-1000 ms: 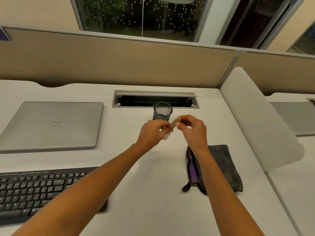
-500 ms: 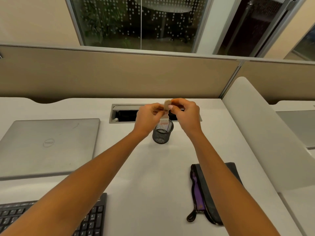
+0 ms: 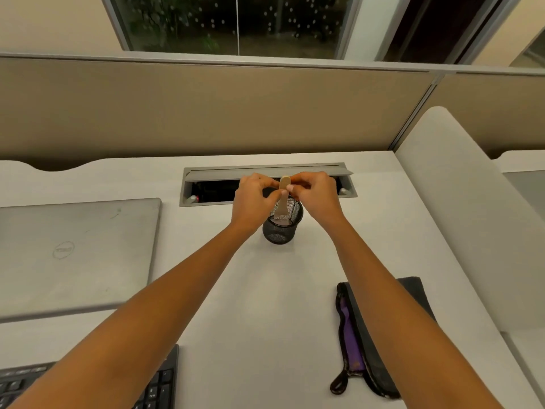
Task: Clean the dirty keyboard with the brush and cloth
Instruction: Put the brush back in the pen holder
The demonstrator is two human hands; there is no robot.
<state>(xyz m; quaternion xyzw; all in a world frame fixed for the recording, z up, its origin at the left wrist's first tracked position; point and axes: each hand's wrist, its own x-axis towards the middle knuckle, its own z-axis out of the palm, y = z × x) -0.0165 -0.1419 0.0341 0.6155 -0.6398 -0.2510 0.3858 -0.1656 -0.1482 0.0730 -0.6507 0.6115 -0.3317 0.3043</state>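
Observation:
A small wooden-handled brush (image 3: 282,203) stands upright with its bristle end down inside the black mesh pen cup (image 3: 283,233). My left hand (image 3: 253,199) and my right hand (image 3: 317,194) both pinch the top of its handle above the cup. The black keyboard (image 3: 160,385) shows only at the bottom left corner, mostly hidden under my left forearm. A dark grey cloth (image 3: 413,290) lies on the desk at the right, under a black pouch and partly behind my right forearm.
A closed grey laptop (image 3: 73,252) lies at the left. A black pouch with purple lining (image 3: 354,343) rests at the right. Behind the cup is an open cable tray (image 3: 265,184). A white divider (image 3: 472,216) bounds the desk on the right.
Both hands have carried the brush away from me and turned it upright, from level above the desk to bristles down in the mesh cup. The view has tilted up, hiding most of the keyboard.

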